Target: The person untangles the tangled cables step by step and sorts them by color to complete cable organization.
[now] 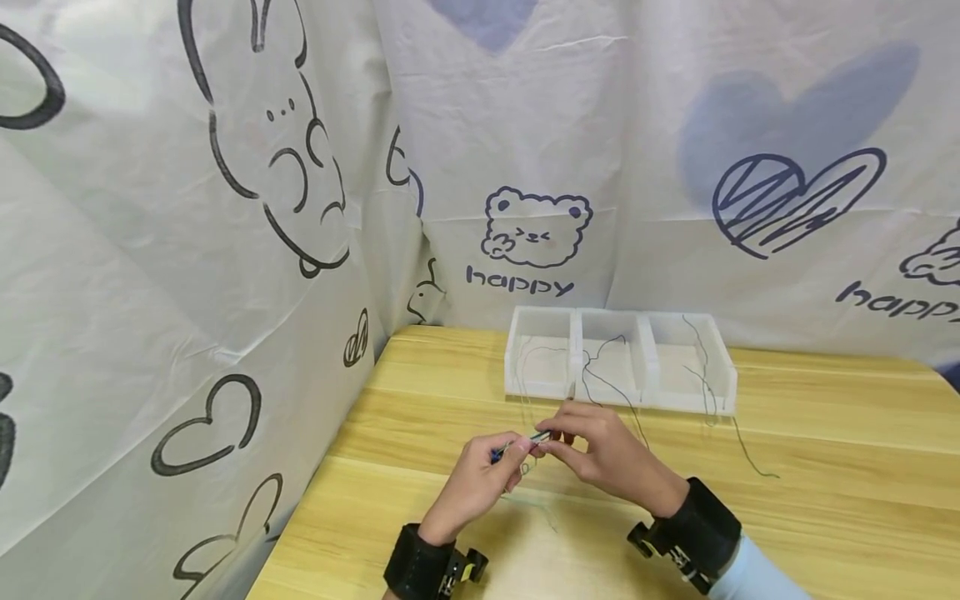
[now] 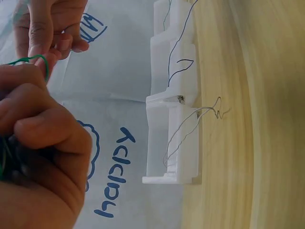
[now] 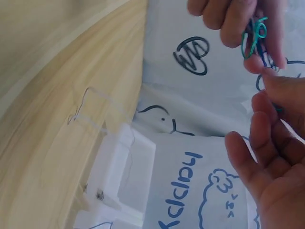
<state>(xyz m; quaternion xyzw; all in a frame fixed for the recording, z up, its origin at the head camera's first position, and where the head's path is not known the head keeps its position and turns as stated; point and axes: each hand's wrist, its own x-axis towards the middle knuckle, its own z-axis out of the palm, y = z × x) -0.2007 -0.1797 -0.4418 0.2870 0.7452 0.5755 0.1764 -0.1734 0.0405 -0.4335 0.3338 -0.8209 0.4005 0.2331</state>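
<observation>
Above the table, my left hand [image 1: 480, 475] grips a small bundle of thin green and dark blue wires [image 3: 259, 36]. A green strand loops out above its fingers in the left wrist view. My right hand [image 1: 611, 450] meets it from the right, with thumb and index finger pinching the wires near their end; its other fingers are loosely bent in the right wrist view. Much of the bundle is hidden inside the left hand. A pale green wire [image 1: 532, 504] trails below the left hand over the table.
Behind the hands stands a white box with three compartments [image 1: 540, 387]. Thin wires lie in it: whitish on the left, dark blue [image 1: 611, 387] in the middle, dark green on the right. Some hang over its front edge. A printed cloth [image 1: 450, 150] borders the wooden table [image 1: 825, 467].
</observation>
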